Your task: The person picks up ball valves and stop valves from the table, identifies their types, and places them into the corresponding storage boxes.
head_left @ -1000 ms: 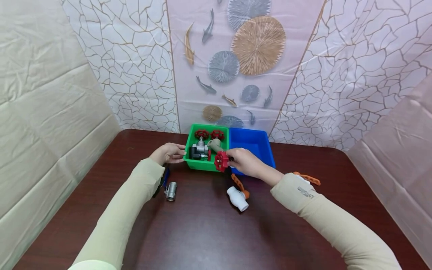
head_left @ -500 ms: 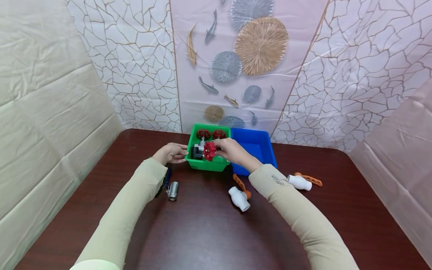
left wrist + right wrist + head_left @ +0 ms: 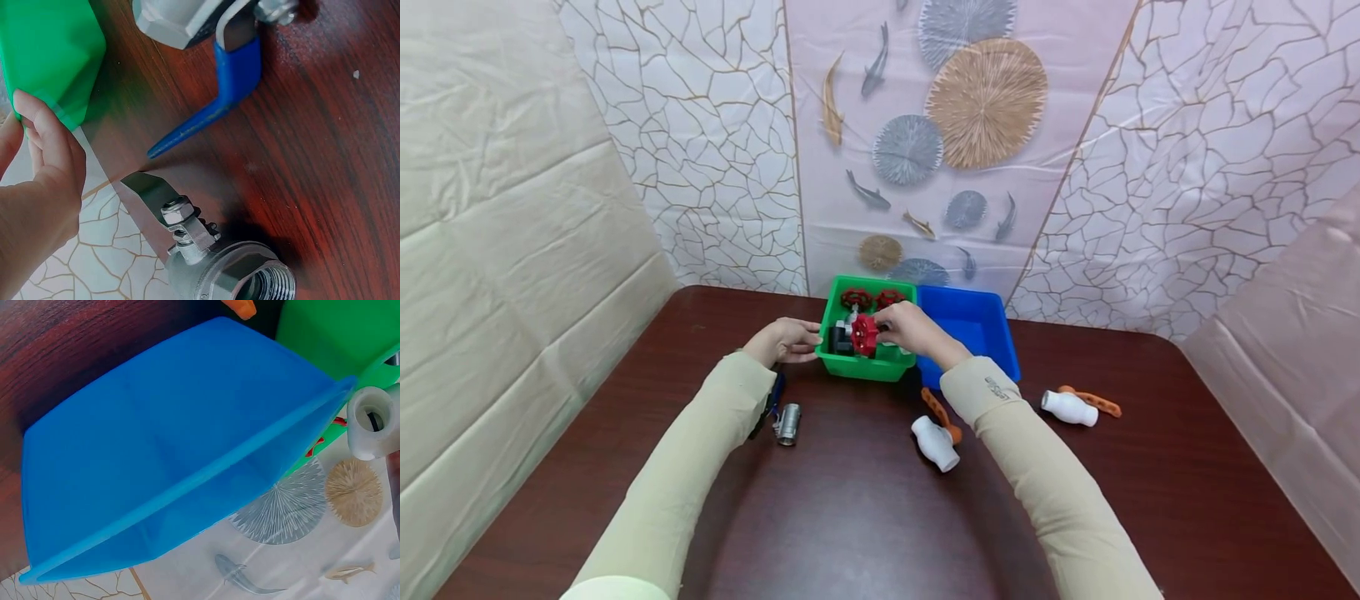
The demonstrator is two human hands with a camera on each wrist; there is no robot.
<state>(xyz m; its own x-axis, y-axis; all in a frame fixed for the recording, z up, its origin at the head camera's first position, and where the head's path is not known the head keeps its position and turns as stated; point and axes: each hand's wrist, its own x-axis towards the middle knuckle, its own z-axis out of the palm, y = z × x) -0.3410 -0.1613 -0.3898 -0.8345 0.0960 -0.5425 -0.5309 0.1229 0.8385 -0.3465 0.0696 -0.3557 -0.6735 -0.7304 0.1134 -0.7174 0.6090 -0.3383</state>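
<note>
my right hand (image 3: 913, 327) curled close around a red-wheeled valve (image 3: 864, 335), the valve's wheel at the grip's nine o'clock, over the green bin (image 3: 868, 369), contact unclear on my feed, my left hand (image 3: 786, 340) pinching that bin's nine o'clock edge, blue bin (image 3: 967, 325) at three

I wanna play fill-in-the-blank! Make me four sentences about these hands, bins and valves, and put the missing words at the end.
1. The bin pinched by the left hand is ____.
2. The right hand holds a ____-wheeled valve.
3. On the table lie ____ white valves.
4. Their handles are ____.

Missing words: green; red; two; orange.
</note>
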